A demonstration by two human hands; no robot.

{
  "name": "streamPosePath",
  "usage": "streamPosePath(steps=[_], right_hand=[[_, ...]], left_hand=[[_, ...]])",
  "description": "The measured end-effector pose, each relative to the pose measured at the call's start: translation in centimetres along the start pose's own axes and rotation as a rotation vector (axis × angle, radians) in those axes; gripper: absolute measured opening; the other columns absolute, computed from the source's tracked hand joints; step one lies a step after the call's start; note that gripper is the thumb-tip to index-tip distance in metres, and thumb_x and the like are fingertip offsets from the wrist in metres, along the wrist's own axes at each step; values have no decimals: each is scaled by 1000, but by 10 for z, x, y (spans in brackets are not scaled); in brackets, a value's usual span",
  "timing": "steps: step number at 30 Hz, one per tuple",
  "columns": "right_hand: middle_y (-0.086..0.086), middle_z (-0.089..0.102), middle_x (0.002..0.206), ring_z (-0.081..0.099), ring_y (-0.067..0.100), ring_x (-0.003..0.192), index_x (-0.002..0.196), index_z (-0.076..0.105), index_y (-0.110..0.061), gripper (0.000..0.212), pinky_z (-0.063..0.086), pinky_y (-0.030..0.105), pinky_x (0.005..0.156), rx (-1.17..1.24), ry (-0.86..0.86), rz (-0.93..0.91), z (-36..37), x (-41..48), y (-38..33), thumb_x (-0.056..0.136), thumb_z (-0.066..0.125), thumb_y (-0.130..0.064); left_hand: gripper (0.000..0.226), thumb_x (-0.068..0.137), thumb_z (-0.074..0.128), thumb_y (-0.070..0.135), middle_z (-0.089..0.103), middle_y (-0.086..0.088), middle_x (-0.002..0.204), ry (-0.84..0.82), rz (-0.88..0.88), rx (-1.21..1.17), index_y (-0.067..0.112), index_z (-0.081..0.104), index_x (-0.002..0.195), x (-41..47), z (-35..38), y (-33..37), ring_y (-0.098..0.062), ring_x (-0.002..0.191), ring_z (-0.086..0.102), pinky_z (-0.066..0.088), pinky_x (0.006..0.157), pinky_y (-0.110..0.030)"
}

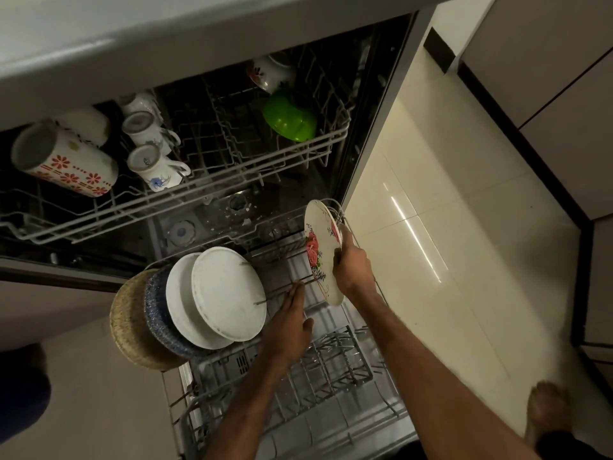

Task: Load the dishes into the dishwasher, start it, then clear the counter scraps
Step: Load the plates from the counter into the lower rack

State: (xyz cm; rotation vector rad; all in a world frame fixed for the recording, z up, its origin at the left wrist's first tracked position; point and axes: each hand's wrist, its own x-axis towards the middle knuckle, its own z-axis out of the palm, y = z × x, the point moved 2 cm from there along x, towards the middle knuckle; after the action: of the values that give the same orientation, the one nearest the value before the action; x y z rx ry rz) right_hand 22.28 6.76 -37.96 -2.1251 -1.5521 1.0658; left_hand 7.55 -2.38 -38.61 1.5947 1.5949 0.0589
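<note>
While you are holding the floral plate (320,257) on edge over the right side of the lower rack (331,370), your right hand (351,267) is gripping its rim, fingers curled round it, and your left hand (292,317) is reaching in flat, fingers straight and together, touching the tines beside it. Loading is looking well under way: four plates are standing at the rack's left, namely two white plates (229,293), one blue-speckled plate (157,313) and one woven-looking plate (129,327). The upper rack (232,171) is carrying five mugs (66,161), one green bowl (290,117) and one floral vessel (270,73). Starting the dishwasher (381,94) and clearing the scraps are both waiting.
</note>
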Motion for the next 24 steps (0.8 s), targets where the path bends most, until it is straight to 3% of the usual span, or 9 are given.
streamPosePath(steps=[2,5,9,12,15,18,22,24], right_hand=[[13,62,131,69,23,88,154,11,-29,69,58,34,62,52,18,-2,-3,-5,-3,100,53,-21],[11,55,142,65,31,112,153,6,-32,83,59,47,83,94,21,-12,-8,-15,-10,94,64,-27],[9,34,155,34,26,141,157,7,-15,89,31,36,113,133,67,-6,-33,-41,-25,93,67,-29],[6,38,150,35,21,139,155,19,-15,76,25,25,108,139,106,-61,-53,-79,-47,94,65,-25],[2,47,146,46,19,133,152,28,-19,69,40,38,113,122,71,-142,-59,-121,-81,94,63,-26],[15,40,153,40,32,139,155,20,-8,71,34,42,115,38,-71,-186,-58,-174,-133,98,56,-28],[15,54,140,53,33,127,147,37,-11,62,45,44,102,49,-230,-295,-58,-252,-220,98,45,-47],[13,54,142,51,32,130,144,44,-11,51,41,41,107,53,-283,-375,-52,-285,-259,101,46,-40]], left_hand=[[70,102,48,22,3,7,166,2,11,30,21,8,159,-4,-3,3,-12,151,16,30,113,-29],[71,101,49,20,1,8,166,19,8,44,21,8,159,-11,-11,9,-12,151,12,26,114,-27],[71,101,49,20,1,6,166,28,4,70,20,7,159,-32,-31,23,-14,151,12,26,116,-29],[72,102,48,26,-1,7,166,47,-37,71,22,4,159,-66,-62,40,-14,151,14,28,116,-32],[74,101,49,28,10,-1,166,103,-94,76,20,5,159,-111,-102,57,-21,149,23,29,117,-36],[69,99,51,27,28,-7,160,174,-154,50,17,14,157,-168,-149,68,-26,143,35,34,113,-40],[55,100,48,31,50,-5,147,306,-227,0,23,32,152,-255,-215,71,-25,128,52,44,102,-39],[45,100,47,29,58,-4,137,346,-226,34,25,43,145,-294,-246,68,-27,119,58,46,95,-37]])
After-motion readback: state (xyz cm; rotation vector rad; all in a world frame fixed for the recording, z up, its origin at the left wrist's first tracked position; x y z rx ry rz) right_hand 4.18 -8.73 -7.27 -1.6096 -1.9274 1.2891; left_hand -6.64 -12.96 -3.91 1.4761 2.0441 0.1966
